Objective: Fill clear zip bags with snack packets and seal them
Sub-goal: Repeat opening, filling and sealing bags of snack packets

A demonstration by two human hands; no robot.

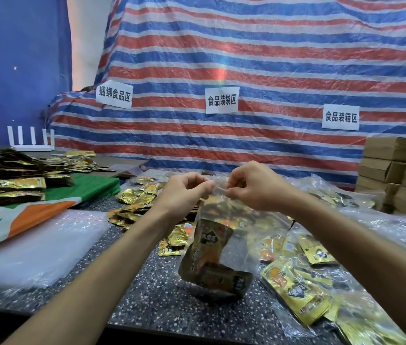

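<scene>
—Hanging over the near middle of the dark speckled tabletop (152, 282), is that the clear plastic zip bag (234, 250)?

—Yes. It hangs from both hands, with gold foil snack packets (212, 247) slumped in its lower half and a shadow on the surface beneath it.

—And the hands?

—Both pinch its top strip. The left hand (187, 192) grips the left end between curled fingers and thumb. The right hand (254, 188) pinches the strip just beside it, knuckles up. Whether the strip is sealed all along, I cannot tell.

—What lies round it?

—Loose gold packets (137, 207) are scattered behind the bag, toward the middle of the tabletop. Filled clear bags (304, 282) are heaped along the right edge, down to the near right corner. A flat stack of empty clear bags (35, 245) lies at the near left, touching a green, orange and white cloth (22, 215) by the left edge. Brown cardboard boxes (401, 170) are stacked at the far right corner, in front of a red, white and blue striped tarpaulin (246, 70).
</scene>
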